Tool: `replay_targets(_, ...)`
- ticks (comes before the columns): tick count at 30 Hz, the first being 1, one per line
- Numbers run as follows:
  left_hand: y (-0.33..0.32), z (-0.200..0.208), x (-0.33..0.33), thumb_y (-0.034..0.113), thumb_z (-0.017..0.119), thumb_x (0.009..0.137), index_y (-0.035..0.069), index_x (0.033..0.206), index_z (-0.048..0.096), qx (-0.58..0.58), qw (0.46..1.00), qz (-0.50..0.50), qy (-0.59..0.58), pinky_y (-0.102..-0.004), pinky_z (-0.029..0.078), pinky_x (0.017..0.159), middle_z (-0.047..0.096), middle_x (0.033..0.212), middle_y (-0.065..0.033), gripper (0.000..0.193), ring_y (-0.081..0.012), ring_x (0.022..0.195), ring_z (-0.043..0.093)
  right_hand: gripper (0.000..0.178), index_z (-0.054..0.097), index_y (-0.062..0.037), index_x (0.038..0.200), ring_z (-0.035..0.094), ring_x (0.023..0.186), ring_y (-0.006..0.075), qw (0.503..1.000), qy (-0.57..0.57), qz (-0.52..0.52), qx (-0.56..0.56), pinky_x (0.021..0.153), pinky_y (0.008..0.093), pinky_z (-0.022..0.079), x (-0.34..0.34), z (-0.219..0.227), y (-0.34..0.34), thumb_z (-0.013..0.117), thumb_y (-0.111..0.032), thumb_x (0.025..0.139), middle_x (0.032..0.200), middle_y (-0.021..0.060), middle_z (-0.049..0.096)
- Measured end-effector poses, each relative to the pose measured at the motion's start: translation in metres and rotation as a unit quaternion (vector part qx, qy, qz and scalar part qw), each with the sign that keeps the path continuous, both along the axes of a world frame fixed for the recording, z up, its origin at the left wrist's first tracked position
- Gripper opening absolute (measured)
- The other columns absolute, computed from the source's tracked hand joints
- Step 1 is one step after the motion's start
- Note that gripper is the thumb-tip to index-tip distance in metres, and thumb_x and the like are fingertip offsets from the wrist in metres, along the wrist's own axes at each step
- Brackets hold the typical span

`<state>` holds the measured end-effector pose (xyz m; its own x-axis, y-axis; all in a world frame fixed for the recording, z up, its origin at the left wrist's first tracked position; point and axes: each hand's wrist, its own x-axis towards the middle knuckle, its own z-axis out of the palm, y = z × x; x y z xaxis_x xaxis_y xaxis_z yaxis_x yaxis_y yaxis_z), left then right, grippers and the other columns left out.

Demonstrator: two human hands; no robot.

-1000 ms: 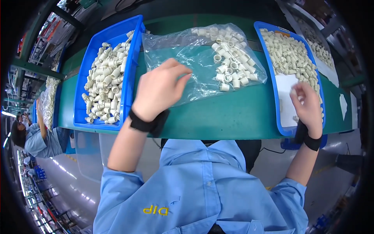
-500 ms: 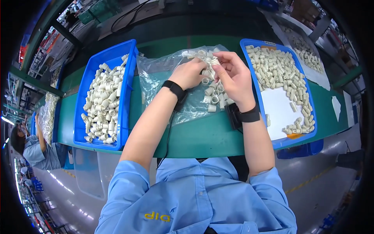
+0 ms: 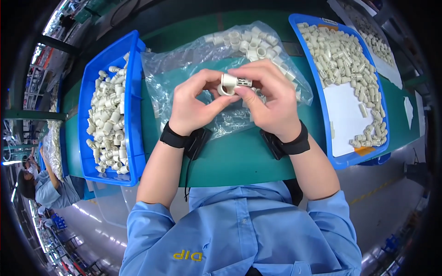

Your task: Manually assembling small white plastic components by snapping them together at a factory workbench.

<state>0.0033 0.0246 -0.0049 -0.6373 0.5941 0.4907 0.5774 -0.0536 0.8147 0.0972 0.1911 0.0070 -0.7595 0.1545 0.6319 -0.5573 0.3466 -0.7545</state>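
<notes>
My left hand (image 3: 193, 102) is closed around a short white plastic sleeve (image 3: 228, 80), thumb and fingers curled at its side. A second white ring-shaped cap (image 3: 224, 90) shows just below, by the left thumb. My right hand (image 3: 272, 99) pinches a small off-white slotted cylinder (image 3: 244, 82) with dark openings, its end meeting the sleeve; how deep it sits inside cannot be seen. Both hands are above a clear plastic bag (image 3: 177, 69). Beyond them, several loose white caps (image 3: 254, 45) lie on or in the bag.
A blue bin (image 3: 135, 152) of white capped pieces stands at left. At right, a blue tray (image 3: 329, 142) holds slotted cylinders and white paper (image 3: 345, 115). The green table's near edge (image 3: 239, 183) lies before me. A co-worker (image 3: 50, 188) is at far left.
My hands have come back from the pile of caps toward me and met, now with the sleeve and slotted cylinder between them. The whole view has shifted slightly.
</notes>
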Motion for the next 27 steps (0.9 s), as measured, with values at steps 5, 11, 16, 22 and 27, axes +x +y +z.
replay_targets(5, -0.003, 0.002, -0.005, -0.002, 0.08, 0.075, -0.001, 0.103, 0.072, 0.034, 0.996, 0.005, 0.084, -0.0231, 0.054, 0.062, 0.071, 0.092, -0.01, 0.029, -0.0139, 0.075, 0.068, 0.03, 0.067, 0.0061, 0.11, 0.064, 0.091, 0.0166, 0.993, 0.041, 0.037, -0.107, 0.075, 0.0254, 0.053, -0.002, -0.006, -0.002, 0.073, 0.01, 0.08, 0.107, 0.0136, 0.063)
replay_targets(11, -0.01, 0.0, 0.005, -0.005, 0.077, 0.078, -0.001, 0.107, 0.072, 0.044, 0.995, 0.017, -0.083, -0.0216, 0.054, 0.058, 0.071, 0.094, -0.0098, 0.03, -0.0135, 0.071, 0.069, 0.035, 0.067, 0.0071, 0.11, 0.065, 0.092, 0.0176, 0.993, 0.111, -0.014, 0.025, 0.075, 0.0256, 0.054, 0.002, -0.005, 0.01, 0.076, 0.012, 0.077, 0.105, 0.0147, 0.064)
replay_targets(16, -0.009, 0.002, 0.007, -0.005, 0.077, 0.078, 0.0, 0.111, 0.072, 0.061, 0.993, -0.01, -0.1, -0.0205, 0.052, 0.055, 0.07, 0.09, -0.0075, 0.033, -0.0119, 0.068, 0.068, 0.037, 0.068, 0.0074, 0.11, 0.064, 0.088, 0.0164, 0.991, 0.118, -0.006, 0.063, 0.071, 0.0248, 0.052, 0.006, -0.005, 0.004, 0.077, 0.012, 0.075, 0.1, 0.0139, 0.065)
replay_targets(22, -0.009, 0.002, 0.003, -0.005, 0.078, 0.074, 0.004, 0.113, 0.073, 0.02, 0.998, 0.005, 0.052, -0.0204, 0.048, 0.056, 0.067, 0.082, -0.0032, 0.041, -0.0072, 0.065, 0.064, 0.037, 0.07, 0.0065, 0.108, 0.064, 0.08, 0.0162, 0.974, 0.16, -0.03, 0.16, 0.066, 0.0245, 0.05, 0.006, 0.002, 0.004, 0.08, 0.009, 0.073, 0.094, 0.0122, 0.068)
replay_targets(27, -0.01, -0.002, -0.004, -0.006, 0.077, 0.07, 0.007, 0.114, 0.074, 0.012, 0.991, -0.004, 0.132, -0.021, 0.047, 0.058, 0.067, 0.082, -0.0028, 0.045, -0.0064, 0.064, 0.06, 0.036, 0.071, 0.0046, 0.105, 0.064, 0.076, 0.0173, 0.971, 0.167, -0.02, 0.17, 0.063, 0.0249, 0.05, 0.006, 0.005, 0.001, 0.082, 0.007, 0.071, 0.091, 0.0122, 0.069)
